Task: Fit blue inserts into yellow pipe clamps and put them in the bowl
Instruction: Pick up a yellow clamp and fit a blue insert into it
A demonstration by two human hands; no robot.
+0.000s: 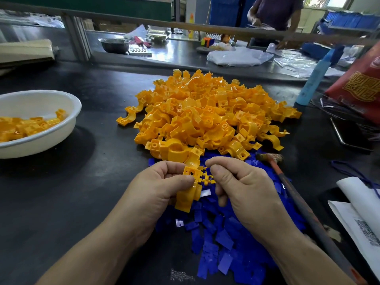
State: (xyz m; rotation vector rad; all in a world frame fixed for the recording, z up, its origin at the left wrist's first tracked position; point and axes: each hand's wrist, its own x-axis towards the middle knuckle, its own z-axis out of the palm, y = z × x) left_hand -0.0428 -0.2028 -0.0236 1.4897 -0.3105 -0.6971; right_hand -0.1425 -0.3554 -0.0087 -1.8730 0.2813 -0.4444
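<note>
My left hand (156,190) grips a yellow pipe clamp (189,188), its square end with a hole facing up. My right hand (236,182) is pinched at the clamp's right side, fingers curled; what it holds is hidden, though small yellow nubs show between the fingers. Both hands hover above a heap of blue inserts (222,239) on the dark table. Behind them lies a big pile of yellow clamps (205,114). At the far left stands a white bowl (67,120) with several yellow clamps inside.
A hammer (287,182) with a dark handle lies to the right of my hands. Papers (357,212) sit at the right edge, a light blue bottle (312,83) and a red bag (362,85) behind. A person stands at the far bench.
</note>
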